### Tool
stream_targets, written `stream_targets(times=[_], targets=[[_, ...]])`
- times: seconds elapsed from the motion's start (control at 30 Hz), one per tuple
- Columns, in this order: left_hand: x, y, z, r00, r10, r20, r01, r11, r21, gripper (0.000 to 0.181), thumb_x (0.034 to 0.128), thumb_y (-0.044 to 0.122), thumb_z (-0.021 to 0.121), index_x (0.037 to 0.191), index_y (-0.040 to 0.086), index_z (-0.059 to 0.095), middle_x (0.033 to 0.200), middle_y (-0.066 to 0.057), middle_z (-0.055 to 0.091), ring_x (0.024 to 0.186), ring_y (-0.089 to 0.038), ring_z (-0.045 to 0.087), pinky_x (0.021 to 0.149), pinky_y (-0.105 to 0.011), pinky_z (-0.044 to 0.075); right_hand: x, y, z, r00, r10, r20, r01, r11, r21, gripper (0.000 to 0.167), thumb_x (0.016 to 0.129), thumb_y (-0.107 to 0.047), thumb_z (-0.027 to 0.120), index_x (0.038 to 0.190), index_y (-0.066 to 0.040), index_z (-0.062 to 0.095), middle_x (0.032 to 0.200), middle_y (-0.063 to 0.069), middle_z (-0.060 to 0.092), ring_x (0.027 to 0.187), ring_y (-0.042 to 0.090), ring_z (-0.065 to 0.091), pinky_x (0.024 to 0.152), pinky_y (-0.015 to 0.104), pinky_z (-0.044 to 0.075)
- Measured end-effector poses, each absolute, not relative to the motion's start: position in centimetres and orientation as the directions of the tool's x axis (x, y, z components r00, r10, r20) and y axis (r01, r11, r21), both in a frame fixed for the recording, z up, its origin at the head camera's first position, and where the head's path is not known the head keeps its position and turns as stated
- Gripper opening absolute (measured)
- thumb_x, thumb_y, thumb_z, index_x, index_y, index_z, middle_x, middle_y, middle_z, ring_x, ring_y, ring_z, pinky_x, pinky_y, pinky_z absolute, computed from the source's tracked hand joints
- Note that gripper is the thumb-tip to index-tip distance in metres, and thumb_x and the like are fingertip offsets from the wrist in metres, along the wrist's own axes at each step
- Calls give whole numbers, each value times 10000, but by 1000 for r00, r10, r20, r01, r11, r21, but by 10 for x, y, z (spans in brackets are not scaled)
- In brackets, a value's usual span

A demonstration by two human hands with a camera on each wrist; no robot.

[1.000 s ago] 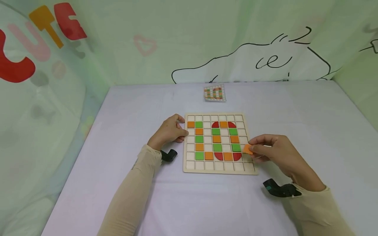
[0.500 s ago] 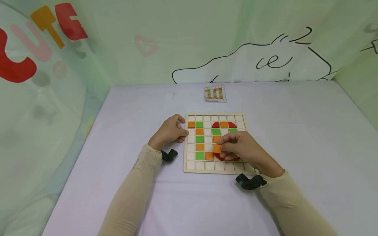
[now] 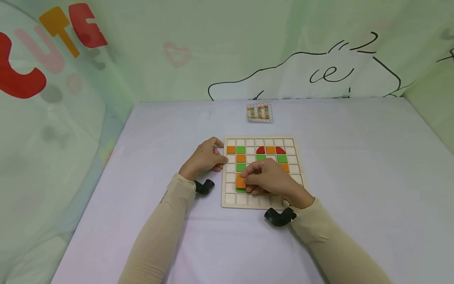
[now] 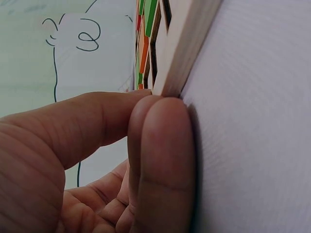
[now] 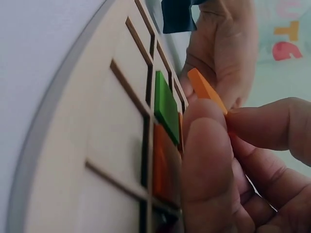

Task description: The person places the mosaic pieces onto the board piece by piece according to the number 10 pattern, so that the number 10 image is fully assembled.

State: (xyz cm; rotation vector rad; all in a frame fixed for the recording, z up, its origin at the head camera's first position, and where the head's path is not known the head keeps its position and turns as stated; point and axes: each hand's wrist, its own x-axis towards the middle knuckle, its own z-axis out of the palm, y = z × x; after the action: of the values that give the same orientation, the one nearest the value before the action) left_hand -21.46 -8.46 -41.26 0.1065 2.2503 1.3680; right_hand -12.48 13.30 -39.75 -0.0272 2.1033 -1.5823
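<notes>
In the head view a square wooden grid board (image 3: 230, 198) lies on the table, with orange, green and red tiles in some of its cells. My right hand (image 3: 270, 178) pinches an orange square tile (image 3: 240, 181) between thumb and fingertips, above the lower left part of the board. The right wrist view shows this tile tilted and apart from the grid, near a seated green tile (image 5: 166, 108). My left hand (image 3: 205, 156) holds the board's left edge; up close, thumb and fingertips meet at the pale wooden rim (image 4: 181, 53). The right hand hides several cells.
A small printed card (image 3: 260, 112) with a coloured grid pattern stands slightly curled behind the board. A white cloth covers the table (image 3: 170, 130), and a printed curtain (image 3: 142, 59) hangs behind it. Black camera mounts (image 3: 204, 187) stick out from both wrists.
My right hand has carried the orange tile leftward from the board's right edge to over its second column. The left hand has stayed at the left edge.
</notes>
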Motion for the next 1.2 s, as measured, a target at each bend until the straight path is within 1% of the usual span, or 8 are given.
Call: stream_targets(times=[0.2, 0.53, 0.97, 1.2], targets=[[-214, -85, -412, -872, 317, -374, -186, 493, 850, 478, 921, 26, 771, 1324, 54, 514, 921, -109, 600, 670, -169, 651, 614, -262, 626, -127, 121, -399, -876, -302, -377, 263, 355, -897, 137, 948, -44, 669, 1050, 15, 740, 853, 114, 705, 677, 181, 683, 632, 279, 632], [-214, -85, -413, -871, 331, -362, -173, 482, 859, 478, 918, 14, 768, 1322, 44, 514, 913, -114, 603, 667, -172, 657, 618, -274, 632, -129, 108, -397, -885, -288, -365, 223, 427, -876, 98, 944, -38, 662, 986, -6, 745, 787, 82, 686, 642, 175, 649, 583, 262, 584], [-215, -85, -413, -872, 325, -365, -174, 492, 853, 489, 916, 18, 773, 1332, 46, 518, 931, -119, 607, 674, -175, 666, 628, -283, 637, -129, 101, -399, -898, -274, -345, 180, 486, -855, 89, 940, -69, 689, 965, -31, 765, 821, 46, 701, 620, 146, 624, 579, 252, 577], [-215, -86, -413, -874, 326, -361, -172, 488, 856, 492, 913, 11, 773, 1333, 44, 519, 923, -110, 600, 671, -171, 668, 623, -278, 635, -128, 102, -398, -901, -276, -334, 163, 496, -853, 87, 951, -73, 692, 939, -30, 766, 795, 38, 698, 601, 137, 604, 572, 237, 564]])
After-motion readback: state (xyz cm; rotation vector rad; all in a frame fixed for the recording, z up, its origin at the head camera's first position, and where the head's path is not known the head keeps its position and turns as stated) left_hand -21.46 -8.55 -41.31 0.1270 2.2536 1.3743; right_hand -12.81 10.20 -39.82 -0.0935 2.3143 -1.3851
